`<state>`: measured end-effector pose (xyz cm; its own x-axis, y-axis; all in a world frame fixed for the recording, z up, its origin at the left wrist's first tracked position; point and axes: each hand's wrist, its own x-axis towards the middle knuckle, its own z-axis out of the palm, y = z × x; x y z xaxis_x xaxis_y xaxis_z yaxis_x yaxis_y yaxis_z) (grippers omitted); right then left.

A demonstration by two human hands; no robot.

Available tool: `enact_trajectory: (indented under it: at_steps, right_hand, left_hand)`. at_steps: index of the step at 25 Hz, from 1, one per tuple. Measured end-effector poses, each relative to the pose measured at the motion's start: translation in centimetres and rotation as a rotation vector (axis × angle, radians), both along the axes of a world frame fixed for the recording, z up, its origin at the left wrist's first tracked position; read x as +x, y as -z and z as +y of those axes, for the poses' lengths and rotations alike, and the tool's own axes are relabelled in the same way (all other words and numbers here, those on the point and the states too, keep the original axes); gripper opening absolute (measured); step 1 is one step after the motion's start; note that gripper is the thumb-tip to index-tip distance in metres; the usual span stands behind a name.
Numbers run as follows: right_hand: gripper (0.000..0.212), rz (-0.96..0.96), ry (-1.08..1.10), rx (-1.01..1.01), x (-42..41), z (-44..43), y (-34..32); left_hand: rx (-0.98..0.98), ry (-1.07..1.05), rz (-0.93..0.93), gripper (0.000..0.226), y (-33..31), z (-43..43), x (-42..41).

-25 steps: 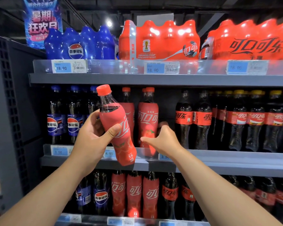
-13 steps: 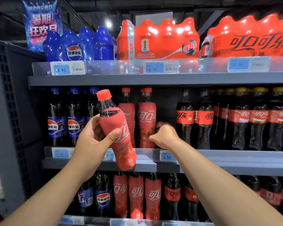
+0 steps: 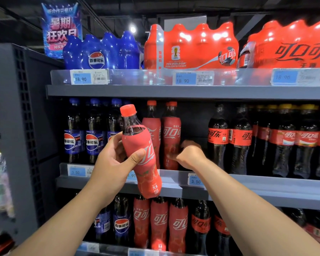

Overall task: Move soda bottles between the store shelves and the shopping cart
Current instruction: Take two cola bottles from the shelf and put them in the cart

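- While held clear of the shelf front, the red-sleeved bottle tilts in the left hand, fingers wrapped round it.
- Right hand curls around a shelved bottle on the middle shelf.
- Multipacks sit on top.

The left hand holds a red-sleeved cola bottle tilted; the right hand grips another red-sleeved bottle on the middle shelf.

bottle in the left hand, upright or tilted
Tilted: the bottle in the left hand leans, its cap up-left of its base, unlike the upright shelf bottles.
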<state>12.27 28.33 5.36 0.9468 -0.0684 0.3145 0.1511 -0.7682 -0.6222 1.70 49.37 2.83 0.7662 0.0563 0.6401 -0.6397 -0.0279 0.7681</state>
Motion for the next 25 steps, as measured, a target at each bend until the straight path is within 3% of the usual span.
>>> enact_trajectory:
  at_steps: [3,5,7,15,17,21,25]
  right_hand:
    - [0.029,-0.31,-0.173,0.232,-4.3,-0.6,0.9]
    - [0.04,-0.314,-0.469,0.312,-7.9,-0.7,1.8]
    - [0.058,-0.259,-0.599,0.262,-10.3,-0.5,2.7]
    - [0.06,-0.516,-0.463,0.375,-10.0,-2.7,3.0]
    - [0.06,-0.552,-0.441,0.439,-9.9,-3.1,3.3]
    - [0.061,-0.572,-0.355,0.537,-9.1,-4.3,3.2]
    - [0.061,-0.535,-0.316,0.489,-8.1,-3.5,2.5]
  left_hand:
    - [0.014,0.024,0.001,0.057,-0.3,-0.1,0.0]
    - [0.012,0.067,-0.012,0.053,-0.7,-0.5,0.2]
    - [0.032,0.123,-0.021,0.053,-1.1,-1.5,0.2]
    - [0.137,0.256,-0.074,0.075,-2.9,-5.5,1.7]
    - [0.164,0.148,-0.095,0.076,-2.8,-4.7,2.4]
    - [0.202,-0.293,-0.072,0.059,-2.1,-2.6,4.7]
    - [0.454,-0.457,0.074,0.077,-1.3,-3.0,7.3]
